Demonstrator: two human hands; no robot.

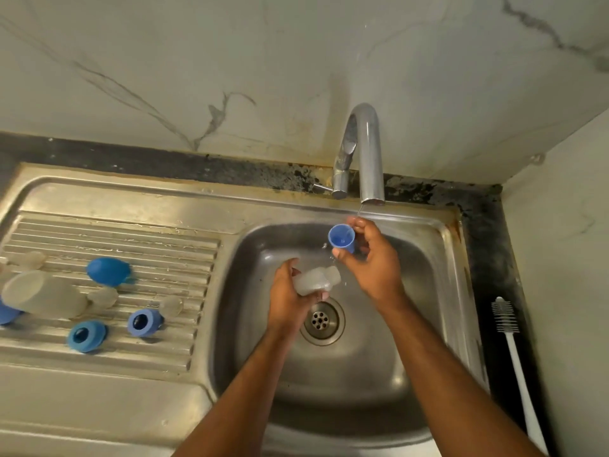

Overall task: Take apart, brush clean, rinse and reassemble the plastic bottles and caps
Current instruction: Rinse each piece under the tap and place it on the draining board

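Over the steel sink basin, my right hand pinches a small blue cap, its open side up, just below the tap spout. A thin trickle of water falls from the spout beside the cap. My left hand grips a small translucent plastic bottle lying sideways, above the drain. On the ribbed drainboard lie a larger translucent bottle, a blue dome cap, two blue ring caps and some clear teats.
A white bottle brush lies on the dark counter strip to the right of the sink, bristles toward the wall. Marble-look walls close in behind and at the right. Another blue piece shows at the left edge.
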